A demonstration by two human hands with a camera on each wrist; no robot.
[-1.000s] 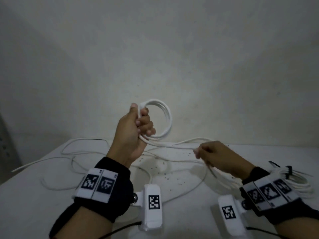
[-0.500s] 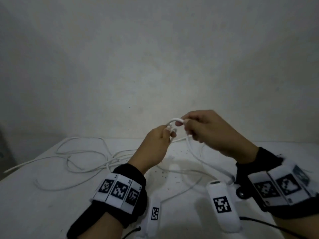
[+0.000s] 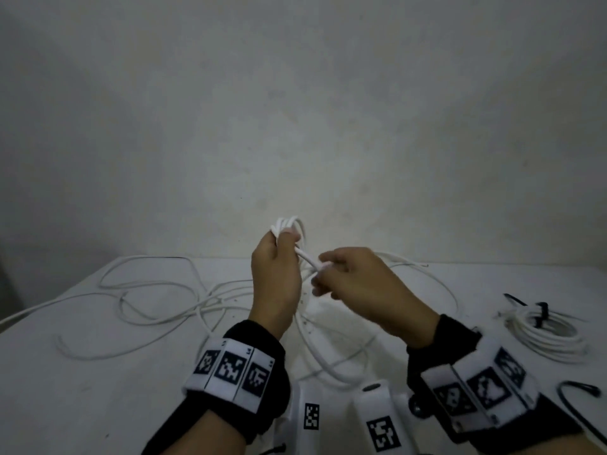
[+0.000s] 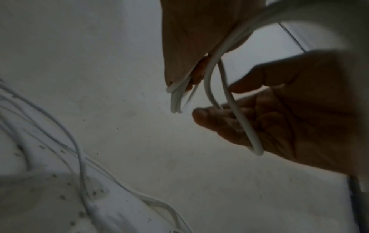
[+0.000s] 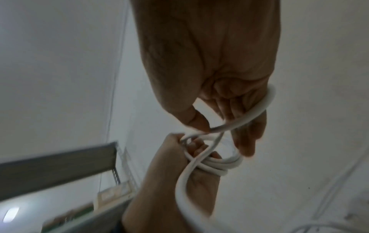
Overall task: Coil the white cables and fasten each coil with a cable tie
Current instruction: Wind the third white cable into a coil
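White cable [image 3: 307, 259] coil gripped by left hand [image 3: 276, 277], right hand [image 3: 358, 287] pinching.

- White cable [image 3: 307, 257], plain, centre frame.
- Finished coil [image 3: 545, 336] at right: white, with black ties [image 3: 540, 311].
- Wristbands [image 3: 230, 372]: black, carrying black-and-white square code markers.
- Desk [image 3: 98, 389]: white.
- Wall [image 3: 295, 110]: grey-white.

Loose cables [image 3: 157, 290] left on table [image 3: 82, 389], tied coil [image 3: 545, 336] right.
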